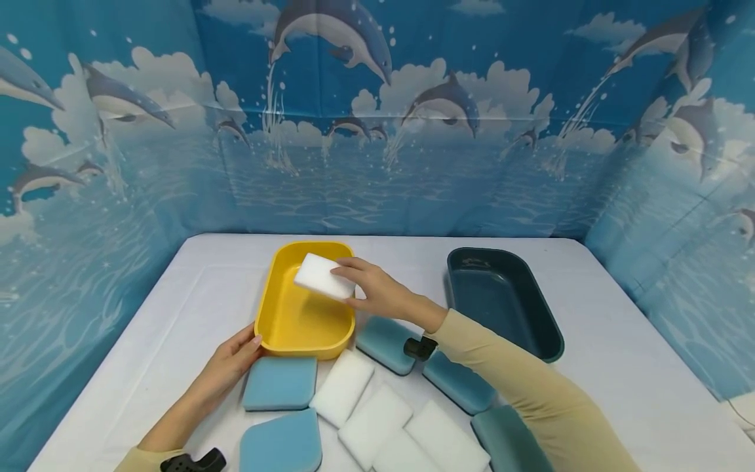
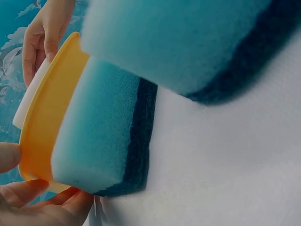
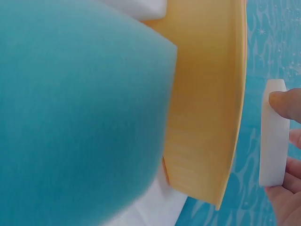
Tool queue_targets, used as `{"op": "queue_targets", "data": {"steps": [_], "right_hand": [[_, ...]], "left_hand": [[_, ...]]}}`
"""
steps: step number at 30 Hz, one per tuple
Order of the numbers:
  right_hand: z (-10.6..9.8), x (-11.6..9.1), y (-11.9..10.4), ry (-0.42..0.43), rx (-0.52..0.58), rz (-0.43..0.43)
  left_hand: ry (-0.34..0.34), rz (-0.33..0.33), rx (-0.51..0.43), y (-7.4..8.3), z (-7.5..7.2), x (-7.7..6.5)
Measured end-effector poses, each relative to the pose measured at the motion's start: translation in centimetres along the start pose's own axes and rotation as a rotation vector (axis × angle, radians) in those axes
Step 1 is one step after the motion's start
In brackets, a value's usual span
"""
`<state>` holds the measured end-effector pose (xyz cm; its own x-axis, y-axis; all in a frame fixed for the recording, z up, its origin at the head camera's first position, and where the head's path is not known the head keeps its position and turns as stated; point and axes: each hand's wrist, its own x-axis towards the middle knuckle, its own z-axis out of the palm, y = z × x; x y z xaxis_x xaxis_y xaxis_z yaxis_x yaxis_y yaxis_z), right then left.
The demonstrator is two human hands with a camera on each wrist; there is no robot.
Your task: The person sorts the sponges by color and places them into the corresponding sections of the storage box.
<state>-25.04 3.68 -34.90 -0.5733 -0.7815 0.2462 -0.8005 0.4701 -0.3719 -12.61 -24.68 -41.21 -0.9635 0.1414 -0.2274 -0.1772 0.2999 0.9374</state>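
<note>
A white sponge block [image 1: 318,275] is pinched between the thumb and fingers of my right hand [image 1: 377,288]. The hand holds it, tilted, over the yellow tray [image 1: 303,351]. In the right wrist view the white block [image 3: 273,136] appears edge-on, above the tray's rim. My left hand [image 1: 227,364] grips the tray's near left corner. The left wrist view has its thumb [image 2: 8,157] on one side of the rim and fingers [image 2: 70,202] on the other. A blue sponge with a dark scouring layer [image 1: 280,383] lies just in front of the tray.
Several white blocks [image 1: 375,423] lie in the middle foreground. More blue sponges [image 1: 386,344] are around them, some partly behind my right arm. A dark teal tray [image 1: 504,295] stands at right on the white-covered table [image 1: 206,275]. A dolphin-print curtain [image 1: 377,190] hangs behind.
</note>
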Motion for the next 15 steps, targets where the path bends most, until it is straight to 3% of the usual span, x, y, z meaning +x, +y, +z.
{"op": "queue_targets", "data": {"steps": [15], "right_hand": [[1.3, 1.0, -0.1, 0.001, -0.011, 0.032]], "left_hand": [[0.016, 0.013, 0.015, -0.1, 0.1, -0.1]]}}
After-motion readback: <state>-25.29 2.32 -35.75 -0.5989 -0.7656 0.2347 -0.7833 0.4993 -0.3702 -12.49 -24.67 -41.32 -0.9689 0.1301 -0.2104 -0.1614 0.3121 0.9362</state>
